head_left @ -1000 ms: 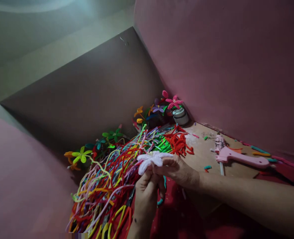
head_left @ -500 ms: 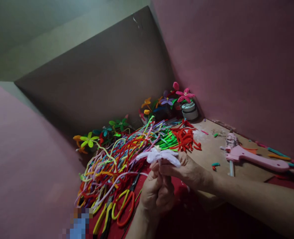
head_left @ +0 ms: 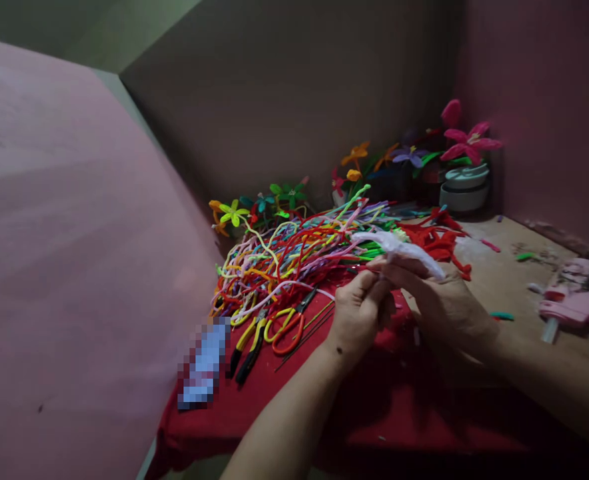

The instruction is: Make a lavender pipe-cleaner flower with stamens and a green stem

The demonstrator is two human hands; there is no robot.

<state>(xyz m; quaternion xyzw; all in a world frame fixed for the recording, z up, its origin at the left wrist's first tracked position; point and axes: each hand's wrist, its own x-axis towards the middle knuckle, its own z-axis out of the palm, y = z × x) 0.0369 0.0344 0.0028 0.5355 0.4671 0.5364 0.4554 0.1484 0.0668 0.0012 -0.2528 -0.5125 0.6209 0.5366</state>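
A white fuzzy flower with a pale yellow centre is held up in front of the pipe cleaner pile. Just beneath it, my left hand is closed, its fingertips pinching at the flower's base, where the stem is mostly hidden. My right hand wraps its fingers around the underside of the petals, touching my left fingertips. Behind both hands lies a bundle of red pipe cleaners, and a large multicoloured pile of pipe cleaners spreads to the left.
Yellow-and-black pliers and red-and-yellow scissors lie on the red cloth. At the right is a pink glue gun on a brown board. Finished flowers stand along the back, by a grey round container.
The view has swung left and down, so everything appears shifted right and more red cloth shows. The white flower has tilted, and both hands still hold it.
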